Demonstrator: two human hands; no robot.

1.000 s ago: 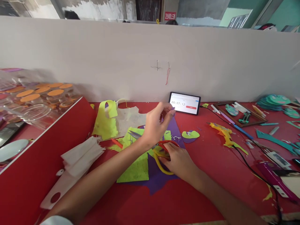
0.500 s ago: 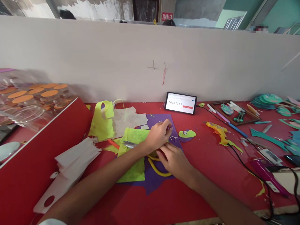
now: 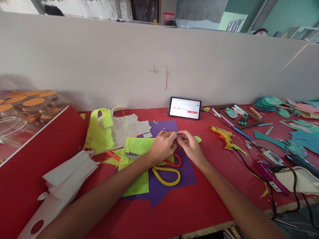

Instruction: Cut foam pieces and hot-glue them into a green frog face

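Note:
My left hand [image 3: 162, 146] and my right hand [image 3: 190, 145] meet fingertip to fingertip above the purple felt sheet [image 3: 185, 174]. Both have their fingers pinched together, and whatever is between them is too small or hidden to make out. Below my left wrist lie scissors [image 3: 167, 183] with one yellow and one red-orange handle loop, their blades [image 3: 131, 156] pointing left over yellow-green felt [image 3: 137, 186]. Just beyond my right fingers, a small yellow-green felt piece [image 3: 198, 139] is partly covered.
A tablet [image 3: 184, 108] with a timer leans at the back. White felt strips [image 3: 68, 181] and a cut yellow-green sheet [image 3: 99, 139] lie left. A yellow glue gun [image 3: 225, 136], cables and a wooden frame [image 3: 260, 119] with small parts lie right. Orange-topped clear jars [image 3: 34, 102] stand beyond a red divider.
My right hand has moved up beside my left fingertips, uncovering both scissor handles. My left hand has turned its fingers toward the right one. The whole view has shifted slightly.

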